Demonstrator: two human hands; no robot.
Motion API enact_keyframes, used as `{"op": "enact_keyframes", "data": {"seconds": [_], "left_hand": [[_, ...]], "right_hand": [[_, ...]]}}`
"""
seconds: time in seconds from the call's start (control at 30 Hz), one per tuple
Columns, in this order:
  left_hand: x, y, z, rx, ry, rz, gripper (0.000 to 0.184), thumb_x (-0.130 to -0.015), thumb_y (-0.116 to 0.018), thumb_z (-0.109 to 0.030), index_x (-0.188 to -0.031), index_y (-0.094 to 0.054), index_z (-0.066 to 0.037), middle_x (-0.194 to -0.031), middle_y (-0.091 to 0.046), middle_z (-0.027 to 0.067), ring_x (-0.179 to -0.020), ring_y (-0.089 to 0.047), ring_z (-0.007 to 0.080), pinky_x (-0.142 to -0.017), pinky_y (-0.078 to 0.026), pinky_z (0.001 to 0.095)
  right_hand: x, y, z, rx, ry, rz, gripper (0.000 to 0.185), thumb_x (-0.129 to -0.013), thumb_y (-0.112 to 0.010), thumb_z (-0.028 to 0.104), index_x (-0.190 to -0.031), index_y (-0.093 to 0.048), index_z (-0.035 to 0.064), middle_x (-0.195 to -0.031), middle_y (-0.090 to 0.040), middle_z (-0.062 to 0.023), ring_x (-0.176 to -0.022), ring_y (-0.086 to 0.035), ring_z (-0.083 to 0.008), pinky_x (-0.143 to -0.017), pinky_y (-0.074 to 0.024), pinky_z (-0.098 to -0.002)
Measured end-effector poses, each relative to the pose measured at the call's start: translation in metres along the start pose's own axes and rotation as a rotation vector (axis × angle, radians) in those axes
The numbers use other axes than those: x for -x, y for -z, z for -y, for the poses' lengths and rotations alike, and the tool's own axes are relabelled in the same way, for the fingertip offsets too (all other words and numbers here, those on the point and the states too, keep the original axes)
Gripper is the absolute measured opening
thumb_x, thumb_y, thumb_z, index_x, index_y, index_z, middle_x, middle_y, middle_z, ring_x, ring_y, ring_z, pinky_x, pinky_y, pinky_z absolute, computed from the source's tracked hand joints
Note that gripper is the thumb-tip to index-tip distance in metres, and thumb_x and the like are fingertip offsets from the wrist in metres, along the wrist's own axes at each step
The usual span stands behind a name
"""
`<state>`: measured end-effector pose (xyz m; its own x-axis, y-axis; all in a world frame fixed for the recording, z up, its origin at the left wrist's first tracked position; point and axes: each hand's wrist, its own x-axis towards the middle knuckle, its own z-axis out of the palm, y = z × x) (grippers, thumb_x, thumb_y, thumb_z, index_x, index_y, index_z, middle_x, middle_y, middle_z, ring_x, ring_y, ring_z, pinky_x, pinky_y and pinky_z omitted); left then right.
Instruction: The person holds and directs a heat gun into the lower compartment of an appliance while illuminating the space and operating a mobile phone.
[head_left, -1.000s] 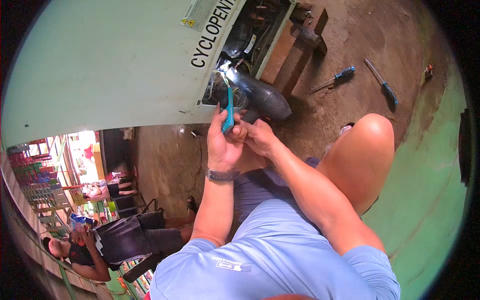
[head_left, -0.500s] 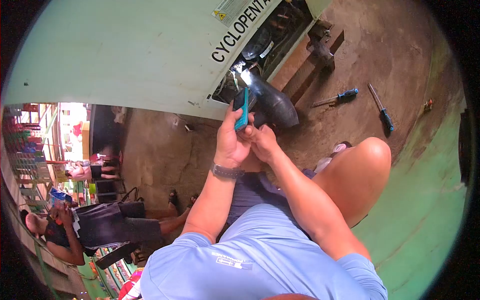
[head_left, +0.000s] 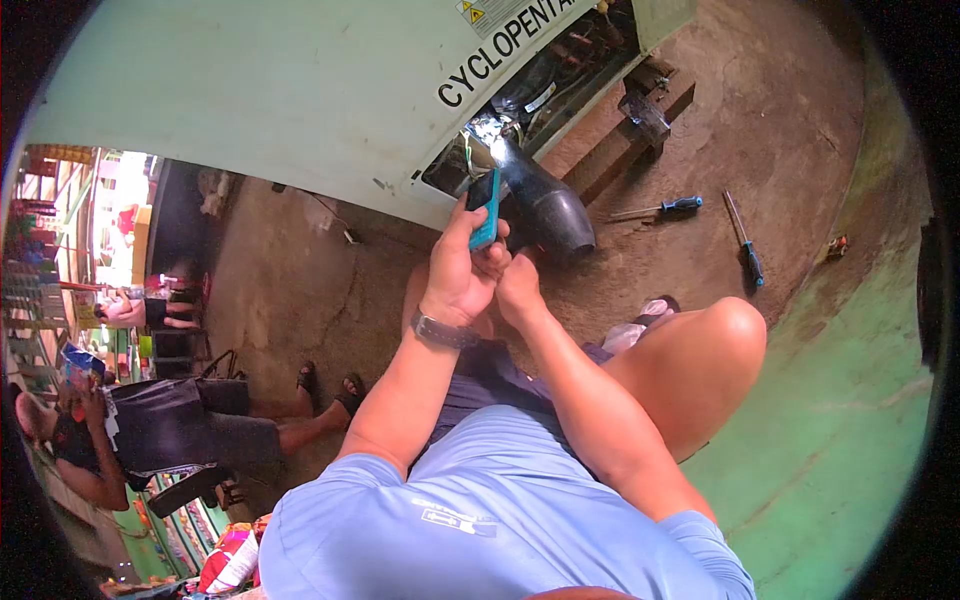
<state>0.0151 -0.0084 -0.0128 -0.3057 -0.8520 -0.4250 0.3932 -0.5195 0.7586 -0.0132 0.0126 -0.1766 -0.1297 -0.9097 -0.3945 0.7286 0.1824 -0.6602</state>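
teal device (head_left: pixel 487 224) held in l hand (head_left: pixel 460 272) fingers, can't tell r hand (head_left: pixel 518 288) grip; nr pale panel (head_left: pixel 250 120) w/ "cyclopenta".

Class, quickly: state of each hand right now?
Left hand: closed, holding the teal phone.
Right hand: closed, apparently gripping the black dryer-shaped tool.

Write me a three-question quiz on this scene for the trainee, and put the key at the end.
1. Which of the person's hands holds the teal handheld device?
2. True or false: the two blue-handled screwdrivers on the floor touch each other.
3. Fill in: the black lettering on the pale green panel begins with "CYCLO" followed by ____.

Key: 1. The left hand. 2. False; they lie apart. 3. PENT.
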Motion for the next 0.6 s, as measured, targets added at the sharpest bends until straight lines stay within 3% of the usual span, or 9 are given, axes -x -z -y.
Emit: {"op": "enact_keyframes", "data": {"seconds": [0.33, 0.43, 0.53, 0.6], "left_hand": [[0.001, -0.003, -0.001, 0.031, -0.016, -0.007, 0.021, -0.096, -0.063, -0.02, -0.115, -0.055, -0.014, -0.084, -0.066, 0.0065, -0.057, -0.055, 0.0119, -0.053, -0.041, 0.0273], [-0.001, 0.001, -0.002, 0.04, 0.001, 0.034, 0.033, -0.094, -0.064, -0.022, -0.127, -0.059, -0.02, -0.084, -0.066, 0.0038, -0.057, -0.058, 0.0103, -0.055, -0.049, 0.0252], [-0.001, 0.0, -0.002, 0.044, -0.012, 0.021, 0.032, -0.094, -0.065, -0.022, -0.125, -0.059, -0.019, -0.084, -0.066, 0.0043, -0.057, -0.058, 0.0106, -0.055, -0.048, 0.0248], [-0.001, -0.001, -0.003, 0.056, 0.005, -0.019, 0.018, -0.096, -0.064, -0.021, -0.112, -0.059, -0.015, -0.084, -0.068, 0.0067, -0.057, -0.056, 0.0121, -0.054, -0.042, 0.0279]], "right_hand": [[0.011, -0.009, 0.016, -0.08, 0.012, -0.023, 0.026, -0.091, -0.063, 0.015, -0.094, -0.06, -0.0103, -0.096, -0.068, -0.0166, -0.088, -0.064, -0.0191, -0.074, -0.0543, -0.038], [0.01, -0.008, 0.015, -0.115, 0.033, 0.021, 0.022, -0.091, -0.06, 0.012, -0.096, -0.06, -0.0096, -0.097, -0.068, -0.0171, -0.09, -0.064, -0.0197, -0.075, -0.0541, -0.0373], [0.002, -0.005, 0.006, -0.117, 0.013, 0.0, 0.021, -0.092, -0.058, 0.01, -0.1, -0.059, -0.0088, -0.101, -0.067, -0.0175, -0.094, -0.064, -0.0198, -0.077, -0.0541, -0.0373], [0.001, -0.005, 0.006, -0.099, -0.009, -0.057, 0.021, -0.092, -0.057, 0.01, -0.103, -0.058, -0.0084, -0.104, -0.067, -0.0176, -0.096, -0.064, -0.0199, -0.078, -0.0542, -0.0376]]}}
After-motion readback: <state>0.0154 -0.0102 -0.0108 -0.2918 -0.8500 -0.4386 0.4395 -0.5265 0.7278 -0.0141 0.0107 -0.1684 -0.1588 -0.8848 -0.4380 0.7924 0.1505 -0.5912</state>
